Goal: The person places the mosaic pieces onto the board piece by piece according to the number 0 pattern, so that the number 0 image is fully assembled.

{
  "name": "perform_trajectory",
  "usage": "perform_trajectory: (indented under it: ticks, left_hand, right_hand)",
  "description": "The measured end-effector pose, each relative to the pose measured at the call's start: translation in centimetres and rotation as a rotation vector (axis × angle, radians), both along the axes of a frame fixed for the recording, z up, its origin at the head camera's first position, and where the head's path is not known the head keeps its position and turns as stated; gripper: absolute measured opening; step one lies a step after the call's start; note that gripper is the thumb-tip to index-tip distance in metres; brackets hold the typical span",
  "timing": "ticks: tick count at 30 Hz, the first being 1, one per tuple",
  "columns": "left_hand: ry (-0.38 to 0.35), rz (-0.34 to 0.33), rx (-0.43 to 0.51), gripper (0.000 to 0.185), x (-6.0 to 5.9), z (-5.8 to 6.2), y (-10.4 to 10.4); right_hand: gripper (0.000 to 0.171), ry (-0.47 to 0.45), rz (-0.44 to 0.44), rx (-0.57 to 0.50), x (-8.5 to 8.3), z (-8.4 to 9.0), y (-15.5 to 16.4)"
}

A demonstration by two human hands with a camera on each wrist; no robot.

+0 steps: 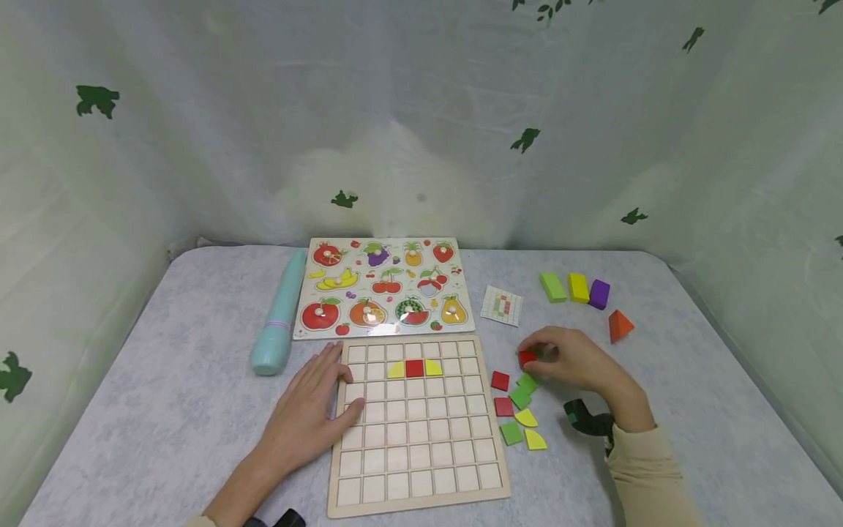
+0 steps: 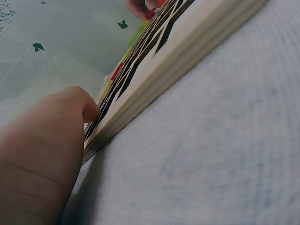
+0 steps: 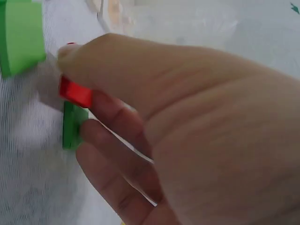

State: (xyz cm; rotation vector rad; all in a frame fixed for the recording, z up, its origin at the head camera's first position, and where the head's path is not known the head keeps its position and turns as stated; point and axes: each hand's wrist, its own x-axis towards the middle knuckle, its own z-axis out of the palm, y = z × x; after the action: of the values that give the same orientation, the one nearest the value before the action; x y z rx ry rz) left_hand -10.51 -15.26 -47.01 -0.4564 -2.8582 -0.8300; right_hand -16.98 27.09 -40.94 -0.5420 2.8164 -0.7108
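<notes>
Beside grid board (image 1: 421,468), right hand (image 1: 576,360) pinches red tile (image 1: 526,358).

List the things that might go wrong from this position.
1. The right hand pinches a red tile with a green tile right against it; the green one may get dragged along.
2. The left hand only rests flat on the grid board edge, so the board could slide.
</notes>
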Motion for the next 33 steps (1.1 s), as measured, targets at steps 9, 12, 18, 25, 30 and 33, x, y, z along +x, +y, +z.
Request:
perform_trajectory:
  ticks: [9, 12, 18, 25, 30, 33]
  left_hand:
    - [0.007, -0.004, 0.002, 0.03, 0.0, -0.1, 0.0]
    - [0.004, -0.003, -0.001, 0.03, -0.1, -0.1, 0.0]
    - [0.012, -0.002, -0.002, 0.029, 0.0, 0.0, 0.1]
    - [-0.005, 0.006, -0.009, 0.03, 0.0, 0.0, 0.1]
    - [-0.012, 0.003, -0.005, 0.03, 0.0, 0.1, 0.1]
    - [-0.007, 0.002, -0.004, 0.03, 0.0, 0.0, 0.0]
  right_hand:
    - [0.027, 0.04, 0.077, -0.068, 0.5, 0.4, -3.0]
    - [0.026, 0.049, 0.109, -0.079, 0.7, 0.4, -4.2]
    - [0.028, 0.067, 0.158, -0.126, 1.3, 0.3, -6.7]
    - [0.027, 0.111, 0.202, -0.145, 1.9, -0.7, -9.2]
    - [0.024, 0.129, 0.232, -0.145, 2.3, -1.2, -10.8]
    - [0.023, 0.133, 0.248, -0.144, 2.5, -1.4, -11.6]
